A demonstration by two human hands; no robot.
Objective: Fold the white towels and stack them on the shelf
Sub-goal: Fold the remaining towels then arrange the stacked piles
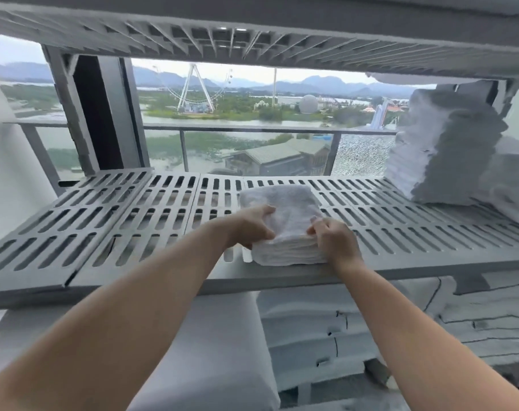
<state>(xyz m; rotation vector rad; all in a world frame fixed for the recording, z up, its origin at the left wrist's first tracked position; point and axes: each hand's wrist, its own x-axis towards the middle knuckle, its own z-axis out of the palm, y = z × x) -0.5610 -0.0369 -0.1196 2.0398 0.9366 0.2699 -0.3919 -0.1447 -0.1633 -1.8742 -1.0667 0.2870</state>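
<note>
Judging by the slatted shelf (pixel 133 221), I reckon the job is partway done: a tall pile (pixel 442 149) of what look like folded towels stands at three o'clock, lower piles (pixel 311 336) sit on the tier beneath at five o'clock, and a low towel stack (pixel 282 203) lies at the shelf's front edge, near centre. Unfolded towels, if any, are out of sight. My left hand (pixel 252 226) grips the stack's nine o'clock side, thumb on top; my right hand (pixel 332 241) pinches its five o'clock corner, fingers curled into the layers.
</note>
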